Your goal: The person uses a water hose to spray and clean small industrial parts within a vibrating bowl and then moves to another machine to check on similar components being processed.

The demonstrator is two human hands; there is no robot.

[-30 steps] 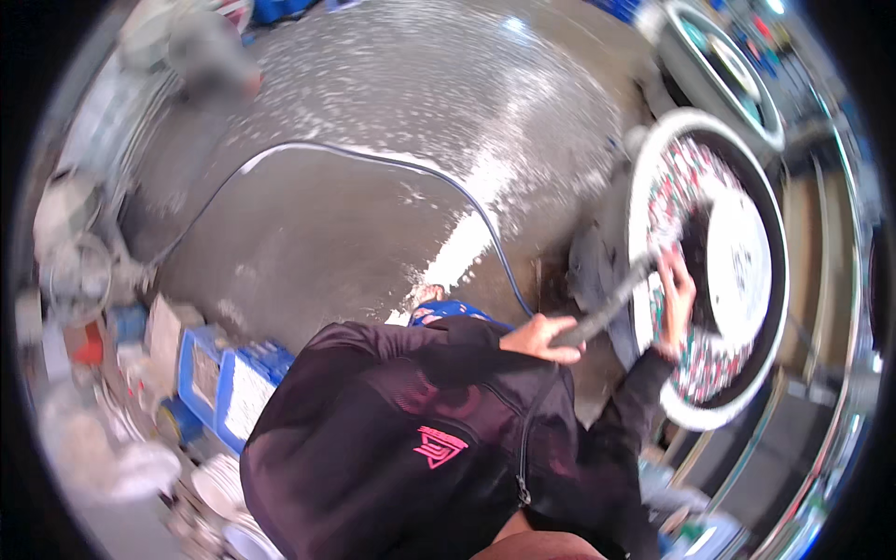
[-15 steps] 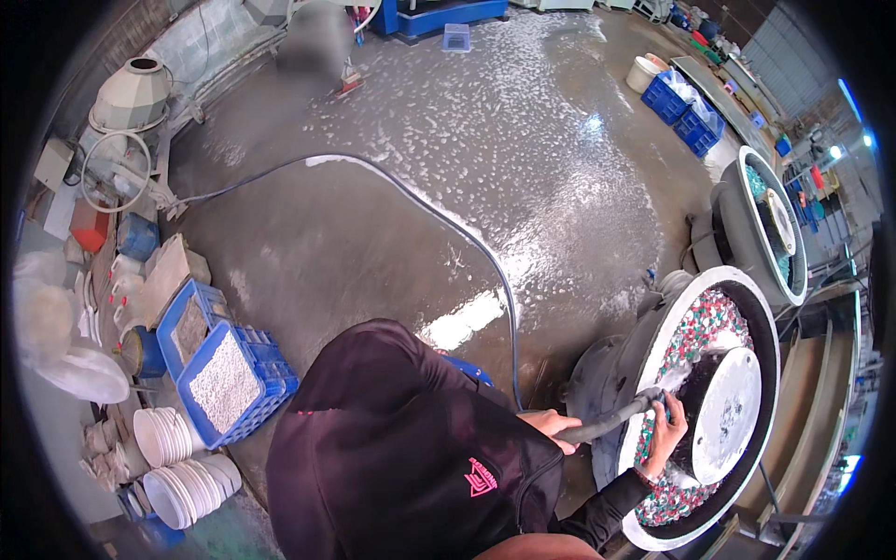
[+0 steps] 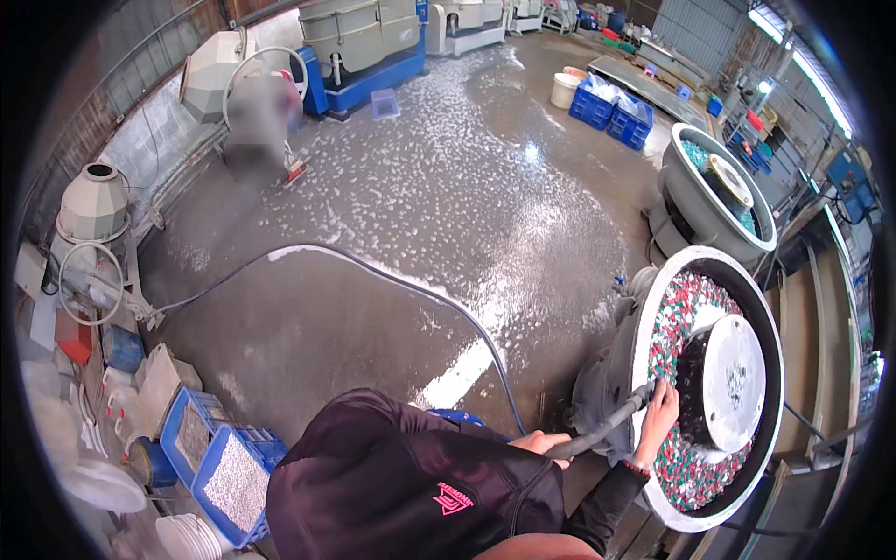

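Grey and faceted, a drum machine (image 3: pixel 93 201) stands between nine and ten o'clock, lower in view than half a second ago. Towards half past seven, a blue crate (image 3: pixel 213 515) of white pellets (image 3: pixel 235 481) has also slid down towards the lower rim of the view. Near eleven to twelve o'clock, more of a blue-framed machine (image 3: pixel 369 89) has come into sight.

Running from nine o'clock, the dark hose (image 3: pixel 607 429) arches over a wet, foam-spotted floor and turns down to five o'clock. There the left hand (image 3: pixel 546 443) has its fingers closed round it — the same hold as before.

At about half past one, two blue crates of bags (image 3: pixel 611 117) sit further left than they did. The right hand (image 3: pixel 663 415), near four o'clock, has its fingers partly bent against the hose's end; I cannot tell whether they grip it. That end lies at the left inner edge of a round tub (image 3: pixel 683 518), a little nearer the rim than earlier. Red, green and white pieces (image 3: pixel 695 490) ring its pale hub (image 3: pixel 735 383), as before. Beyond, between two and three o'clock, a second tub (image 3: pixel 674 187) has shifted left in view.
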